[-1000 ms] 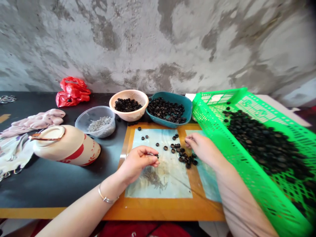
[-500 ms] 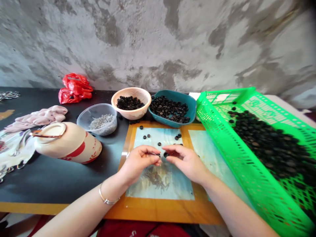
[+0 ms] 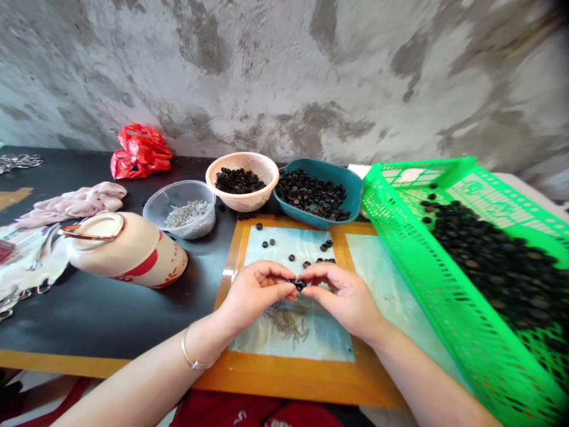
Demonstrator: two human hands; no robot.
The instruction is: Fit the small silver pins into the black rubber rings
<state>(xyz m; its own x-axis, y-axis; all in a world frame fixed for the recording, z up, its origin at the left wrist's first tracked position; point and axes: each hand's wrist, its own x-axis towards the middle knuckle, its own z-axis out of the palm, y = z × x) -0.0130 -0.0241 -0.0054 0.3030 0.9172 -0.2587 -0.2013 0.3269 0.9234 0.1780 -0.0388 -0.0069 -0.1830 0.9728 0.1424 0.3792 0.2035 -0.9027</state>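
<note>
Black disc [image 3: 299, 285], held between nearly closed left fingers [image 3: 272, 274] and right fingers [image 3: 323, 275], both touching it

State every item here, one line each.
Left hand: pinching black disc.
Right hand: pinching same disc.
Peach bowl: upright, holding discs.
Teal dish: upright, heaped with discs.
Clear tub: open, holding metal pins.
Cream ceramic pot: on its side.
Green crate: heaped with discs.
Red plastic bag: crumpled.
</note>
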